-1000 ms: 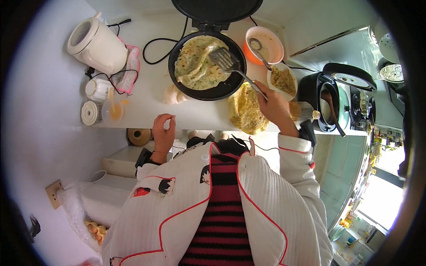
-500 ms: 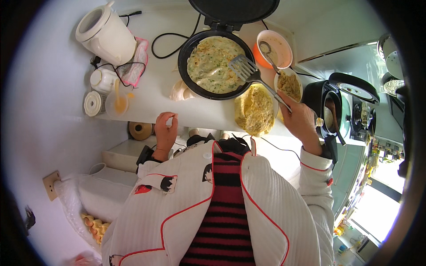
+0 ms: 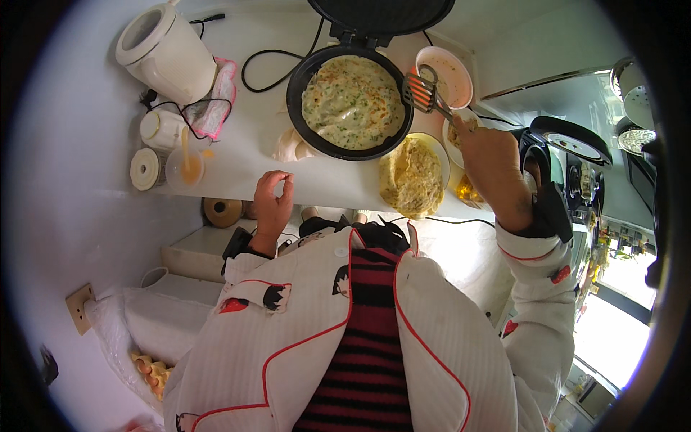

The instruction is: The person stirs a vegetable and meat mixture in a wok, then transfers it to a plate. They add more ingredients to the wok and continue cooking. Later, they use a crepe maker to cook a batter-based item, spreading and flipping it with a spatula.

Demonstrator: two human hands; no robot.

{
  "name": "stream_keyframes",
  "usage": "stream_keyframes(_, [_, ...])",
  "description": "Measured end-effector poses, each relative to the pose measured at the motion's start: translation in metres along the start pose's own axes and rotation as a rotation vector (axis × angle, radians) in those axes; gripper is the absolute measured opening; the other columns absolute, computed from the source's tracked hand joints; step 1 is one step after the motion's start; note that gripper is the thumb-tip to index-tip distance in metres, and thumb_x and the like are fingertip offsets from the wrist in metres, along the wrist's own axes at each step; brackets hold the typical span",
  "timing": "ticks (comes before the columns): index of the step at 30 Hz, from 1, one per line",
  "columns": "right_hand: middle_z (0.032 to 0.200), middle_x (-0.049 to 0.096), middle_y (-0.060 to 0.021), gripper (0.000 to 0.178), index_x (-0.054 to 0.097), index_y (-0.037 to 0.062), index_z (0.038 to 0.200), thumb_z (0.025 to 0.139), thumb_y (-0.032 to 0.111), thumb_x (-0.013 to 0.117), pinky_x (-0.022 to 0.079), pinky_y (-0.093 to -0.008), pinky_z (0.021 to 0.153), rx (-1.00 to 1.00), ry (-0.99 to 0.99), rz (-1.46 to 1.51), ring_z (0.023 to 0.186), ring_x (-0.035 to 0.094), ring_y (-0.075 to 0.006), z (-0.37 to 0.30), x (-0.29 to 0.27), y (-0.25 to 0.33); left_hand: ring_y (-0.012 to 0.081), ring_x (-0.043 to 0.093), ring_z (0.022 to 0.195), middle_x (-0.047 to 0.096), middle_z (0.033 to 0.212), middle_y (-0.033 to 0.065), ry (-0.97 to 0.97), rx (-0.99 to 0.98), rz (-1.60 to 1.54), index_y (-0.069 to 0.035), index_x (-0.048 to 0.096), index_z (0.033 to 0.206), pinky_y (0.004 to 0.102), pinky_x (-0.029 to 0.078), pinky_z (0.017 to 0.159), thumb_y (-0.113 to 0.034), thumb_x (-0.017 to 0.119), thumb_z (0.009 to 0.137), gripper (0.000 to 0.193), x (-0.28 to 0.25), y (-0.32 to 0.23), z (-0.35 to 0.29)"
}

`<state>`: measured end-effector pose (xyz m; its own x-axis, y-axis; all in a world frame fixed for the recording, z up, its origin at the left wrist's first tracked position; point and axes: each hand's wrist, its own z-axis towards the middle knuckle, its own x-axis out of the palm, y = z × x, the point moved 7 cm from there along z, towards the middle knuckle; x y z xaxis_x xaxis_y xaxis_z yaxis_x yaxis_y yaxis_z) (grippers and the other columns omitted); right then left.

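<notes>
My right hand point(image 3: 500, 169) is closed around the handle of a slotted spatula point(image 3: 419, 93), whose head hangs over the right rim of a round black electric griddle point(image 3: 294, 119) and the edge of an orange-and-white bowl point(image 3: 464, 65). A pale flatbread with green and orange flecks point(image 3: 351, 101) lies in the griddle. My left hand point(image 3: 270, 209) hovers at the counter's front edge, its fingers curled toward the thumb, with nothing visible in them. Cooked flatbreads point(image 3: 412, 176) lie heaped on a plate between the griddle and my right hand.
The griddle's lid point(image 3: 381, 14) stands raised behind it. Eggshells point(image 3: 291, 146) lie at its front left. A white appliance point(image 3: 173, 61), a cup of yellowish liquid point(image 3: 188, 171) and a cable occupy the left. An oil bottle point(image 3: 468, 191) and an open black cooker point(image 3: 536, 162) are at right.
The spatula has lifted off the flatbread and moved right with my right hand, its head now turned. My left hand has risen slightly. The flatbread's surface looks different, flatter and more flecked.
</notes>
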<state>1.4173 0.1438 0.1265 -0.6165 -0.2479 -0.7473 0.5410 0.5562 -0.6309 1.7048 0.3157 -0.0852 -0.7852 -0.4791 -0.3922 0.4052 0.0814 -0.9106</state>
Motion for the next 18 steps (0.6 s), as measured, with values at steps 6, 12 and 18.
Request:
stream_keyframes(6, [0.068, 0.066, -0.0119, 0.044, 0.060, 0.0124, 0.133, 0.089, 0.014, 0.060, 0.052, -0.0430, 0.056, -0.064, 0.188, 0.205, 0.062, 0.066, -0.0298, -0.008, -0.012, -0.013, 0.0293, 0.064, 0.090, 0.069, 0.096, 0.0109, -0.041, 0.012, -0.026, -0.002, 0.068, 0.092, 0.0370, 0.050, 0.082, -0.007, 0.069, 0.087, 0.007, -0.004, 0.000, 0.001])
stream_keyframes(12, [0.072, 0.067, -0.0162, 0.033, 0.069, 0.0094, 0.122, 0.091, 0.019, 0.060, 0.051, -0.0458, 0.063, -0.071, 0.206, 0.585, 0.068, 0.066, -0.0354, -0.025, -0.015, -0.027, 0.0294, 0.064, 0.089, 0.069, 0.095, 0.0107, -0.053, 0.002, -0.056, -0.002, 0.068, 0.092, 0.0372, 0.050, 0.081, -0.007, 0.069, 0.087, 0.007, -0.003, 0.002, 0.004])
stream_keyframes(18, [0.078, 0.068, -0.0195, 0.031, 0.072, 0.0137, 0.118, 0.090, 0.023, 0.063, 0.053, -0.0460, 0.066, 0.068, 0.131, 0.959, 0.071, 0.067, -0.0390, -0.056, 0.007, -0.015, 0.0298, 0.064, 0.088, 0.069, 0.094, 0.0105, -0.039, 0.011, -0.034, -0.003, 0.067, 0.092, 0.0378, 0.050, 0.080, -0.008, 0.069, 0.087, 0.008, 0.002, 0.004, 0.013])
